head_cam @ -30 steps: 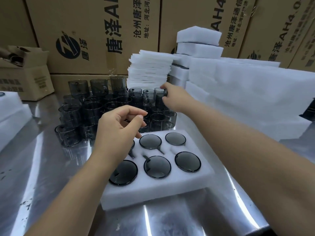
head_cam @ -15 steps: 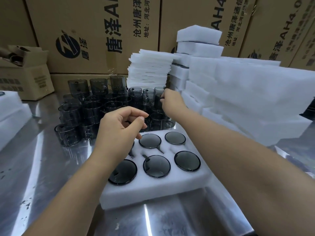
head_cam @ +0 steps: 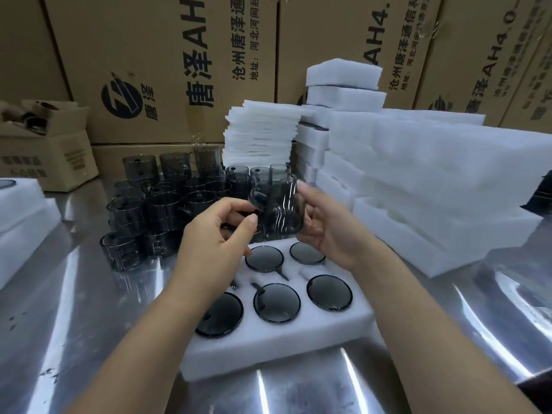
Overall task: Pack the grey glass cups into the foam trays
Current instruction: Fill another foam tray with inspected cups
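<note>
- The right hand gripped a grey, clear-walled glass cup, fingers curled round its side, holding it in the air above the far edge of the white foam tray.
- The left hand was curled just beside that cup, thumb tip at its wall; whether it gripped could not be told.
- 5 grey cups sat visible in the tray's round pockets.
- Loose grey glass cups clustered on the shiny steel worktop behind the tray.
- Stacked white foam blocks stood at the right.
</note>
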